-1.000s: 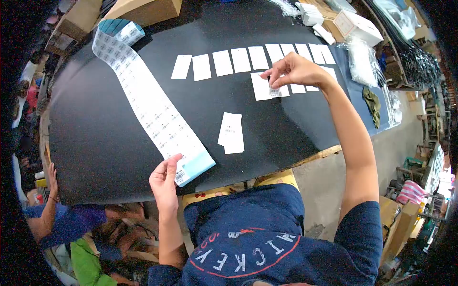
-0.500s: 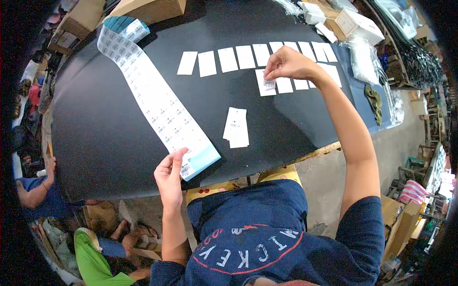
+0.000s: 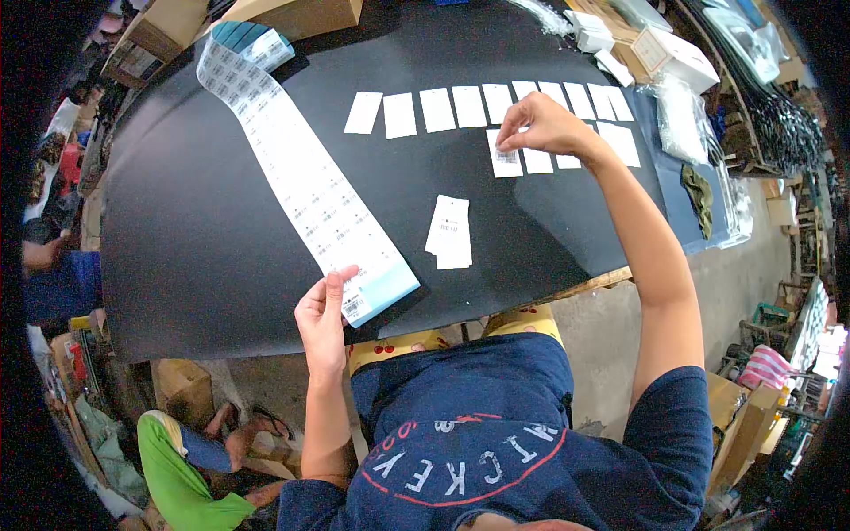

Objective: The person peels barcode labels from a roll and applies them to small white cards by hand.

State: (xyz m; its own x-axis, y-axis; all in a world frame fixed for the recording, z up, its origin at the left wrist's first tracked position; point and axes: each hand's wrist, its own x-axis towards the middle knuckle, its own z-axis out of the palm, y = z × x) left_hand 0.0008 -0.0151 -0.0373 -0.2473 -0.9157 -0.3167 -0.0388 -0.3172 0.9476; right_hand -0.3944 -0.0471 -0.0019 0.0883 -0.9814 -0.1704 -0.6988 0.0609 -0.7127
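My left hand [image 3: 322, 323] pinches the near end of a long strip of barcode labels [image 3: 310, 195] between thumb and fingers. Bare light-blue backing [image 3: 390, 285] shows at that end. Over the lower row of white cards, my right hand [image 3: 551, 128] has thumb and forefinger closed at a small barcode label [image 3: 507, 159]. That label lies against the leftmost card [image 3: 507, 171] of the row, and my fingertips cover its upper part. More white cards [image 3: 436, 111] form a row behind. A small overlapping stack of cards [image 3: 452, 234], the top one bearing a barcode, lies between my hands.
Cardboard boxes [image 3: 310, 18] stand at the back left of the black table [image 3: 204, 265]. White boxes [image 3: 677, 57], a clear plastic bag [image 3: 680, 119] and a dark green cloth [image 3: 697, 199] are at the right. Another person in green trousers [image 3: 177, 469] is at lower left.
The view has shifted slightly. My right fingers remain at the label on the same card, with the label now closer against it. My left hand keeps hold of the strip.
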